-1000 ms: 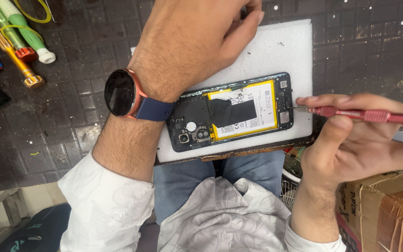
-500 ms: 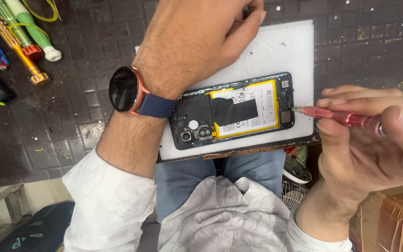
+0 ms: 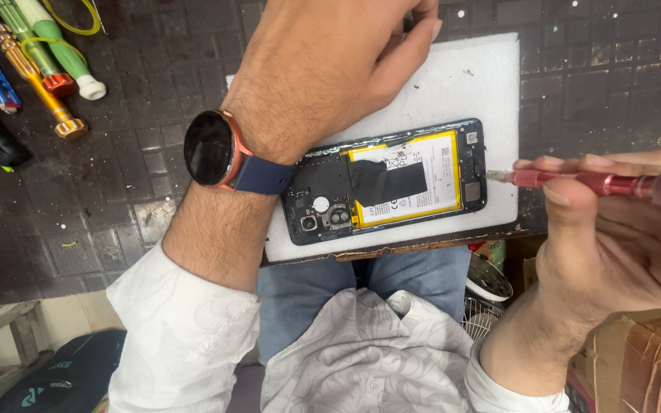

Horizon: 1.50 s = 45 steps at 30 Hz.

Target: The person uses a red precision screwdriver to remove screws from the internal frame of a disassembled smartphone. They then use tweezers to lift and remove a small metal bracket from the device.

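My left hand [image 3: 323, 69] lies flat across the white foam pad [image 3: 468, 84], palm down, fingers loose and gripping nothing; its wrist crosses the near end of the opened smartphone [image 3: 388, 180] and hides part of it. On that wrist sits a round black smartwatch [image 3: 208, 147] with a blue strap. The phone lies back-up with its cover off, showing the yellow-edged battery [image 3: 407, 177] with a strip of black tape over it, and the camera module toward my wrist.

My right hand [image 3: 613, 245] has its grip closed around a red precision screwdriver [image 3: 590, 182], held level and pointing left. Its tip sits just at the phone's right edge; whether it touches a screw there I cannot tell, as the spot is too small to read.

The pad rests on the dark tiled counter [image 3: 116, 206]. At the far left corner lie several screwdrivers [image 3: 36, 65] with blue, orange and green handles, well apart from the phone.
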Each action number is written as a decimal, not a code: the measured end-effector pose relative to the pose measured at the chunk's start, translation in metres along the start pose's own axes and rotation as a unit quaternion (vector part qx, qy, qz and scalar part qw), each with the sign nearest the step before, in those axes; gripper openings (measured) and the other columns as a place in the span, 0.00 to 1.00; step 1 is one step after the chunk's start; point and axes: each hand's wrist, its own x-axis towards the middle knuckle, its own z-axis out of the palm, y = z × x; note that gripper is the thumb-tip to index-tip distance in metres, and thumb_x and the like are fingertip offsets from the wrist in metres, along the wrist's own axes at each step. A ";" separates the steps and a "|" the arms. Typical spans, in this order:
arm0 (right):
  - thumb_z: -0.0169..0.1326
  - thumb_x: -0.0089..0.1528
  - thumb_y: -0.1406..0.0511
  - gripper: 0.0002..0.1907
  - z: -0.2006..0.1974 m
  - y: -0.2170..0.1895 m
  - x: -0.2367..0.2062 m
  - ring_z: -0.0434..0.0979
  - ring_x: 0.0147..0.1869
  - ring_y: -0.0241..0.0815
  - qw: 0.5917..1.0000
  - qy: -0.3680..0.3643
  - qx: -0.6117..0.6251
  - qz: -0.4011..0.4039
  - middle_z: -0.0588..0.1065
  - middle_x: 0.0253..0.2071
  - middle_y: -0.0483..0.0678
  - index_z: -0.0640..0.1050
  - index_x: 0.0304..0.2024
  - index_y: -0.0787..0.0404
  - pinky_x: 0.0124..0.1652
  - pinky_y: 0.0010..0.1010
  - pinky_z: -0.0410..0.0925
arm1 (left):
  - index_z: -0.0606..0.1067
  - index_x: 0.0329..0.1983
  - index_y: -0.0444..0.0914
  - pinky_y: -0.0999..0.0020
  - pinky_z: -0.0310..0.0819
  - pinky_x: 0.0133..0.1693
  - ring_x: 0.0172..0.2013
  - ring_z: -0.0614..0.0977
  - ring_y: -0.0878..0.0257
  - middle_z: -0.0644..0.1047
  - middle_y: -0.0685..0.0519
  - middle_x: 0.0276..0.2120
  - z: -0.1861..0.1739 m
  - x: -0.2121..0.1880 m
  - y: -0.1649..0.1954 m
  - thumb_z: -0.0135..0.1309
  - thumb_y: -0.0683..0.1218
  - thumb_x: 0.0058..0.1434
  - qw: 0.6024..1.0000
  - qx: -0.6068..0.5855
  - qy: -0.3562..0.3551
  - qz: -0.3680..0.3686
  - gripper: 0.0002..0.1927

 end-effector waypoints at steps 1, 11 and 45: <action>0.54 0.82 0.69 0.20 -0.001 0.001 0.001 0.83 0.47 0.50 1.000 0.001 -0.001 -0.003 0.72 0.53 0.54 0.56 0.66 0.54 0.53 0.43 0.80 | 0.78 0.45 0.38 0.63 0.77 0.34 0.30 0.83 0.60 0.81 0.53 0.31 0.000 0.001 0.000 0.57 0.43 0.70 1.000 0.007 -0.003 0.002 0.04; 0.56 0.81 0.68 0.16 -0.004 -0.009 -0.002 0.83 0.49 0.50 1.000 -0.018 0.002 0.013 0.73 0.53 0.54 0.62 0.63 0.58 0.53 0.45 0.80 | 0.78 0.45 0.38 0.63 0.77 0.34 0.30 0.83 0.60 0.81 0.53 0.32 0.002 0.001 -0.003 0.57 0.42 0.69 1.000 0.010 0.012 0.014 0.04; 0.63 0.75 0.67 0.15 -0.012 -0.001 -0.006 0.81 0.45 0.50 0.999 0.007 -0.035 0.007 0.72 0.47 0.54 0.70 0.55 0.67 0.49 0.45 0.78 | 0.79 0.47 0.39 0.63 0.77 0.36 0.31 0.83 0.60 0.81 0.54 0.33 0.007 0.001 -0.005 0.57 0.43 0.72 1.000 0.015 -0.004 0.001 0.04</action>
